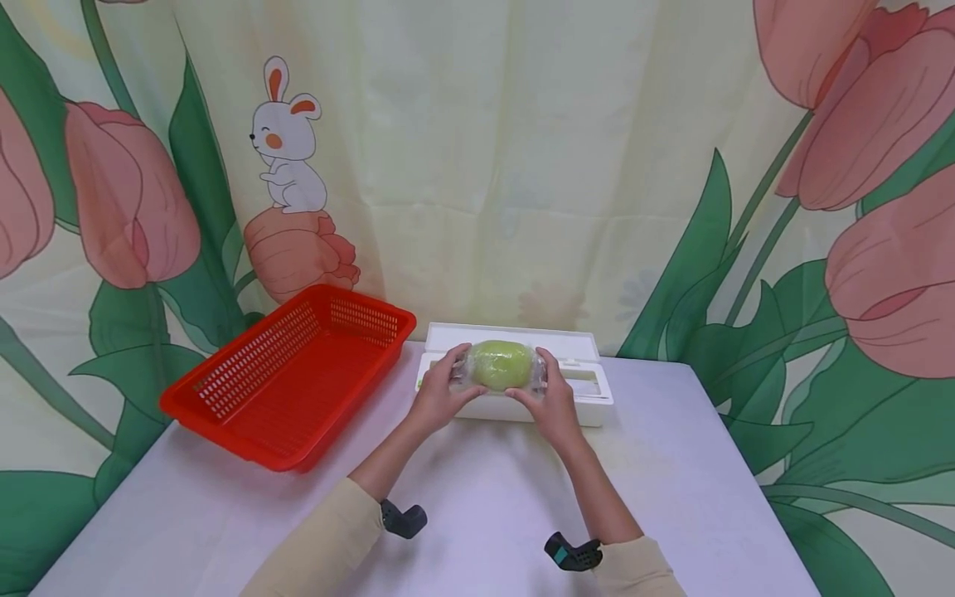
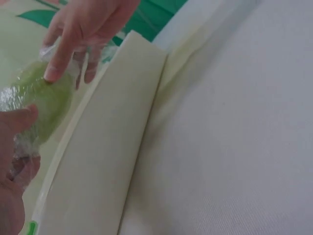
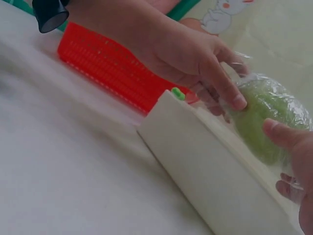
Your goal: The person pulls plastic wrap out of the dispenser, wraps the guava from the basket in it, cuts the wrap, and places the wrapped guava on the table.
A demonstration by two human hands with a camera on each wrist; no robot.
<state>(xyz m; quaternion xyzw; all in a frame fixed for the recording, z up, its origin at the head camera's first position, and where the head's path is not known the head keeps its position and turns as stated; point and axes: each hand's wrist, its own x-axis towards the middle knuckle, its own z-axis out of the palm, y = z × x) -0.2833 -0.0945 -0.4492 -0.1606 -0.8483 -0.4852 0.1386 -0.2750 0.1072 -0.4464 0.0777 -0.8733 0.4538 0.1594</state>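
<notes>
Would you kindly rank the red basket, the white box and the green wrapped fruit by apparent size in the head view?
1. red basket, though it lies nearer the camera.
2. white box.
3. green wrapped fruit, held between both hands.

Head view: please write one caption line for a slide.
Both hands, left hand and right hand, hold a wrapped green fruit over a white box.

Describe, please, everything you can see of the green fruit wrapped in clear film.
The green fruit is pale yellow-green, rounded and oval, lying lengthwise above the white box at the table's back edge. Clear, crinkly plastic film covers it, bunched at both ends. The left hand grips its left end and the right hand its right end, thumbs on the near side and fingers on top. Whether it rests on the box or is held just above it cannot be told.
</notes>
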